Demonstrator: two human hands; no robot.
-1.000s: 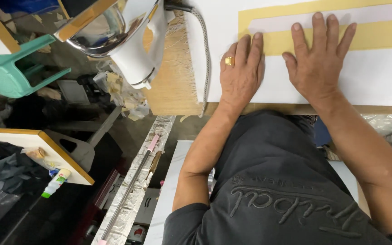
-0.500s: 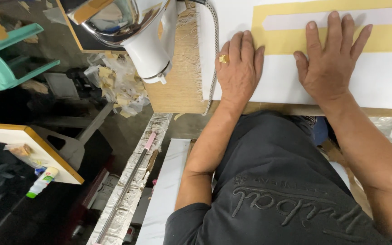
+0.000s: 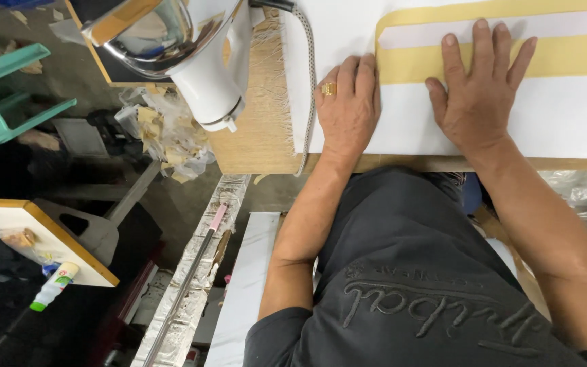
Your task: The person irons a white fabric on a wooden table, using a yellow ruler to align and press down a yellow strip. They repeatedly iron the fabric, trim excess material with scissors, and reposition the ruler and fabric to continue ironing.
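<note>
wooden bench [image 3: 256, 146]: both hands [image 3: 346, 107] flat on smooth yellow-striped cloth [image 3: 565, 115]

shirt: dark grey short-sleeved T-shirt [image 3: 416, 272], covering the torso in the lower middle of the view
shirt marking: raised cursive lettering in the same dark grey across the chest
sleeves: end above the elbow; both forearms bare
left hand [image 3: 348, 109]: gold ring [image 3: 328, 88] on one finger
right hand [image 3: 478, 92]: bare, no ring or watch

Both hands, left [image 3: 348, 109] and right [image 3: 480, 92], press flat on the yellow-striped cloth [image 3: 565, 102], right of the iron [image 3: 191, 54].
</note>
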